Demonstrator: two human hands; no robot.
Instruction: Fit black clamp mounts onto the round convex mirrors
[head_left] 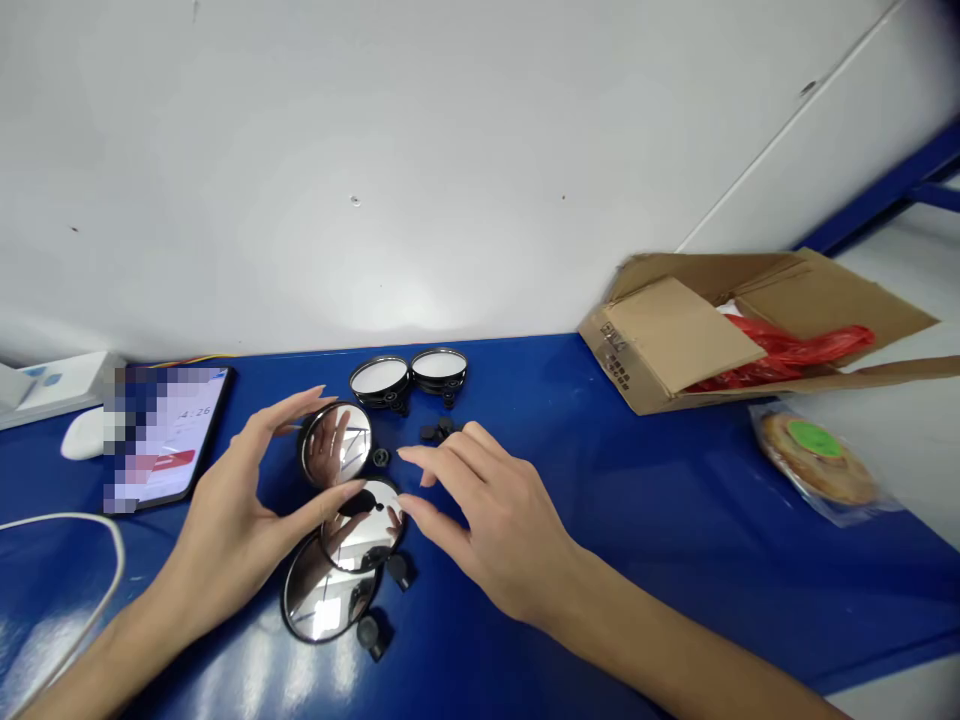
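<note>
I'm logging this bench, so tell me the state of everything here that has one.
Left hand: curled around upper mirror.
Right hand: open, fingertips near the mirrors.
Upper mirror: tilted.
Middle mirror: overlaps lowest mirror, both reflective sides up.
Far mirrors: side by side, reflective sides up.
Phone: screen lit.
Cardboard box: flaps open.
Red plastic: crumpled, inside box.
Round item: in clear wrapping.
White cable: curved, ends out of view.

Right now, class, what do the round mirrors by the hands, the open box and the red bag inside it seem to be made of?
Round mirrors: glossy faces, glass or mirrored plastic, since they reflect clearly; the dark rims look like plastic or coated metal.
Open box: matt brown cardboard, judging by its bent flaps.
Red bag: probably thin plastic, shiny and crumpled.
</note>
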